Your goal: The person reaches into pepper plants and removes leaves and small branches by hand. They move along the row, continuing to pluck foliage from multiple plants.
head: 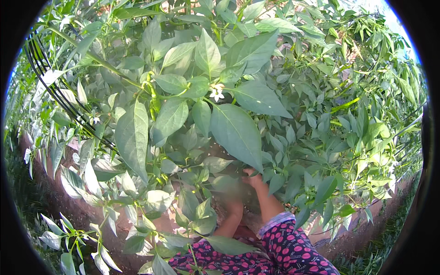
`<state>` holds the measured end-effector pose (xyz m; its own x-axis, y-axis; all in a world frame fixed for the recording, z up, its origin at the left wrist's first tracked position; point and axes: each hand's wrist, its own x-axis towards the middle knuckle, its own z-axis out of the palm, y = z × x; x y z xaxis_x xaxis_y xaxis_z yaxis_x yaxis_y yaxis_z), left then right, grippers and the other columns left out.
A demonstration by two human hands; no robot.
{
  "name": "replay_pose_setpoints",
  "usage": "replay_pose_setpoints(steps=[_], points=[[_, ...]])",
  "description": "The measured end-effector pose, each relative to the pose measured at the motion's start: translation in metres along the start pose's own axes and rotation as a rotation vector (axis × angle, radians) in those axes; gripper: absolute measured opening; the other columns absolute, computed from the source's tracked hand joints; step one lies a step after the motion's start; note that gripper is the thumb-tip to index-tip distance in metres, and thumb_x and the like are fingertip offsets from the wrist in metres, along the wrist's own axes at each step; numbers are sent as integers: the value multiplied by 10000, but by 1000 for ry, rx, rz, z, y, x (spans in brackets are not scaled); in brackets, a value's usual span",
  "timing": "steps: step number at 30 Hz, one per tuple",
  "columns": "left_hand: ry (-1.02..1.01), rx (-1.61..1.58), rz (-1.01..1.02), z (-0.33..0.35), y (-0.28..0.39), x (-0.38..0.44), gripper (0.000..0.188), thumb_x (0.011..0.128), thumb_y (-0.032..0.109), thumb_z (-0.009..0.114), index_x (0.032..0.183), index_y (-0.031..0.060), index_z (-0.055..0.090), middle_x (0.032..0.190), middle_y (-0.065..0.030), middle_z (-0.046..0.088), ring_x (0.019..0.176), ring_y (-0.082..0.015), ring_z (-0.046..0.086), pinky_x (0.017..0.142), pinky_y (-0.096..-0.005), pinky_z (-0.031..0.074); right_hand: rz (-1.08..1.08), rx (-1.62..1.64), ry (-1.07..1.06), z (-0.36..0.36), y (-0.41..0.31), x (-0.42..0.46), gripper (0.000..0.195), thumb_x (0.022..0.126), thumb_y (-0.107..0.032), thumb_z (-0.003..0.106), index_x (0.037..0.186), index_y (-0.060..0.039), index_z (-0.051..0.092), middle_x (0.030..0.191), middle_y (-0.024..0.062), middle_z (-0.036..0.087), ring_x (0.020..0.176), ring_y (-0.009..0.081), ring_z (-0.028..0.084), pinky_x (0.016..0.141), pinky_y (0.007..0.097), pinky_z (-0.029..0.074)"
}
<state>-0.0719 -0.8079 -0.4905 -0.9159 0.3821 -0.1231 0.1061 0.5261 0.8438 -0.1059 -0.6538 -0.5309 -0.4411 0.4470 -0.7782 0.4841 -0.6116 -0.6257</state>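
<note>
Pepper plants fill the view in front of me. My right hand [253, 178] reaches low among the stems, its fingers partly covered by a large leaf [237, 129]. Beside it, to the left, my left hand [234, 206] is mostly lost behind blurred leaves, with only the wrist and forearm plain. What either hand touches or holds is hidden. Above the hands, a leafy branch [103, 62] crosses close to the camera, bearing a white flower [217, 92] and a small green pepper [155, 102].
Black lines [63, 98] run slantwise through the leaves at the left. A longer green pepper [346, 105] hangs at the right. Bare soil [82, 218] shows below the plants. A leafy shoot [74, 235] stands at the lower left, near my patterned clothing [227, 261].
</note>
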Motion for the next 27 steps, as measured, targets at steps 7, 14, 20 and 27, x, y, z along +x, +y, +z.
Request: replay_pose_setpoints(steps=[7, 14, 20, 27], points=[[19, -5, -41, 0, 2, 3, 134, 738, 99, 555, 846, 25, 582, 812, -117, 599, 747, -279, 566, 659, -374, 441, -163, 348, -300, -23, -83, -12, 93, 759, -113, 601, 799, -51, 545, 675, 29, 558, 437, 67, 427, 357, 188, 324], [58, -16, -64, 3, 7, 17, 133, 741, 107, 569, 848, 29, 582, 811, -92, 603, 738, -252, 569, 653, -370, 440, 80, 629, -563, -86, -189, -21, 123, 821, -106, 536, 904, -16, 521, 726, 12, 543, 477, 19, 427, 397, 130, 353], [32, -54, -4, 17, 21, 36, 133, 743, 114, 581, 849, 33, 582, 811, -70, 606, 730, -230, 572, 647, -367, 440, -23, 445, -494, -107, -180, -11, 120, 843, -149, 504, 875, -34, 517, 671, 9, 519, 404, -4, 370, 329, 138, 327], [-123, -137, 127, 16, 53, 65, 134, 738, 116, 562, 819, 11, 578, 755, -134, 578, 701, -288, 559, 634, -366, 431, -160, 373, -306, -65, -174, -53, 76, 819, -80, 517, 846, -10, 526, 714, 46, 543, 412, 11, 376, 334, 128, 312]])
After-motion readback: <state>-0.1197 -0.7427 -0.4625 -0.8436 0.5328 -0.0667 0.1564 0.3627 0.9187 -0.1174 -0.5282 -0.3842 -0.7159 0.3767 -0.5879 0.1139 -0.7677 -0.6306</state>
